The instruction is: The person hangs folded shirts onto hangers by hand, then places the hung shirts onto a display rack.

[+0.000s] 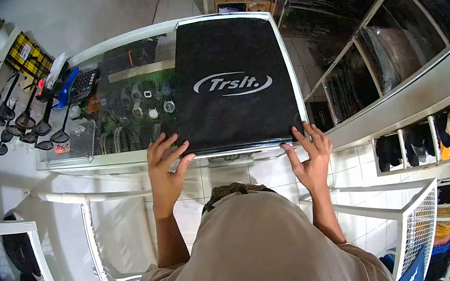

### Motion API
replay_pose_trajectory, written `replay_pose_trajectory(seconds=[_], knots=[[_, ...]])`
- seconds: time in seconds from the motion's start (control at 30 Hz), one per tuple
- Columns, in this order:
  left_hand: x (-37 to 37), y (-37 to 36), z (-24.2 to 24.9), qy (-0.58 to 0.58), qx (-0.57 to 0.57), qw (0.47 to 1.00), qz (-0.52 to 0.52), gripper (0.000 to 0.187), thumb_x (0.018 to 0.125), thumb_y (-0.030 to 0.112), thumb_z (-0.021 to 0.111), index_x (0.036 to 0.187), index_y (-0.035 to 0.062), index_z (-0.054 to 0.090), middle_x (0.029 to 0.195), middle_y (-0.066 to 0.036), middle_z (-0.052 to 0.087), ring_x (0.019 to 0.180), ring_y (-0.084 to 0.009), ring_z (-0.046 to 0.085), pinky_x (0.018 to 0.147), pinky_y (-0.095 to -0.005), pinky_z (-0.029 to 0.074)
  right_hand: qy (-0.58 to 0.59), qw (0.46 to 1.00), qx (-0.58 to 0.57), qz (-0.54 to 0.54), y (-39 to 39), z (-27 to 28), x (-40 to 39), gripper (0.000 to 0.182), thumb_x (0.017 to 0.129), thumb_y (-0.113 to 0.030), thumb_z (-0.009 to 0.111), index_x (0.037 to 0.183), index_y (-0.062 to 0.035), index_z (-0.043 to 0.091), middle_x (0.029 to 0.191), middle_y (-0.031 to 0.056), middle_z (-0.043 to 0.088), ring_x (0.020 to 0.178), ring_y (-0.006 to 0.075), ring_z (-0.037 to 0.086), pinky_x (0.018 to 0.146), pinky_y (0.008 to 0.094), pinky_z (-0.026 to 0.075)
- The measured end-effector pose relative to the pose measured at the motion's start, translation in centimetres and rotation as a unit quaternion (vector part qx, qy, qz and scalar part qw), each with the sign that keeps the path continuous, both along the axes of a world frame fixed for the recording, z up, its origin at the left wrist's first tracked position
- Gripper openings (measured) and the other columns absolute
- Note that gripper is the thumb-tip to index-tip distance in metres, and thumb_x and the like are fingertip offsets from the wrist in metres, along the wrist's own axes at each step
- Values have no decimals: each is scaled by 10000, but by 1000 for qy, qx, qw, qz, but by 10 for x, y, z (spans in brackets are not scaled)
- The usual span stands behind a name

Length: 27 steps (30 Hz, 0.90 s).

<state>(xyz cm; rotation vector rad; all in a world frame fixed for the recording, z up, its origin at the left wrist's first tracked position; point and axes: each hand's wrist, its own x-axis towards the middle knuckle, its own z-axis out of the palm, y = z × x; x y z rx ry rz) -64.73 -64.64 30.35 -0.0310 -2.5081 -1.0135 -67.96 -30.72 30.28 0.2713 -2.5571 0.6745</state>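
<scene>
A flat black sheet or bag with a white "Trslt." print lies on the right part of a glass-topped display case. At its near left corner is my left hand, fingers spread, fingertips on the case edge and the black piece's corner. My right hand rests at the near right corner, its fingers also apart, the thumb touching the near edge. Neither hand is closed round anything. Under the glass, left of the black piece, are several watches.
Sunglasses hang at the case's left end, beside a calculator and a blue object. Glass-fronted shelves run along the right. A white wire rack stands at lower right, a white rail at lower left.
</scene>
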Motion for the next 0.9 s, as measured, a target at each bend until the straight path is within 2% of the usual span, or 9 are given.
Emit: replay_pose_trajectory(seconds=[0.13, 0.33, 0.43, 0.6, 0.73, 0.9], knots=[[0, -2, 3, -2, -8, 1000, -5, 272, 845, 136, 801, 1116, 131, 795, 1315, -89, 667, 1348, -317, 494, 1110, -447, 408, 0, 1000, -10, -7, -3, -5, 2, 357, 868, -293, 788, 1185, -128, 770, 1374, 150, 630, 1286, 330, 529, 1101, 482, 338], [-1, -6, -5, 24, -22, 999, -7, 226, 877, 138, 774, 1101, 127, 798, 1293, -75, 680, 1328, -312, 515, 1111, -451, 404, 23, 998, -15, -52, -7, -24, 0, 251, 913, -227, 743, 1139, -130, 795, 1364, 123, 656, 1264, 325, 552, 1106, 465, 340], [-3, -3, -5, 34, -9, 999, -2, 207, 875, 165, 774, 1079, 151, 804, 1290, -66, 679, 1315, -319, 523, 1135, -501, 360, 44, 996, -43, -65, -11, -26, 0, 230, 934, -190, 717, 1140, -125, 796, 1358, 113, 663, 1257, 332, 562, 1102, 462, 355], [-3, -7, -9, 39, -14, 999, -2, 204, 864, 180, 792, 1065, 146, 804, 1293, -49, 681, 1323, -302, 525, 1129, -503, 370, 57, 994, -58, -69, -16, -32, 0, 258, 938, -122, 705, 1184, -70, 765, 1366, 151, 650, 1320, 365, 535, 1090, 463, 397], [-2, -7, -12, 46, -6, 999, -2, 205, 855, 152, 797, 1059, 132, 810, 1291, -60, 693, 1342, -287, 534, 1156, -496, 350, 54, 993, -78, -63, -19, -35, 0, 298, 966, -74, 656, 1255, -33, 717, 1399, 177, 620, 1350, 377, 514, 1126, 465, 379], [-2, -7, -13, 59, 29, 998, -7, 187, 879, 141, 771, 1059, 107, 806, 1274, -81, 706, 1338, -306, 551, 1163, -511, 334, 73, 994, -53, -63, -19, -43, -3, 313, 980, -76, 639, 1284, -35, 700, 1408, 178, 614, 1358, 374, 509, 1127, 472, 380]])
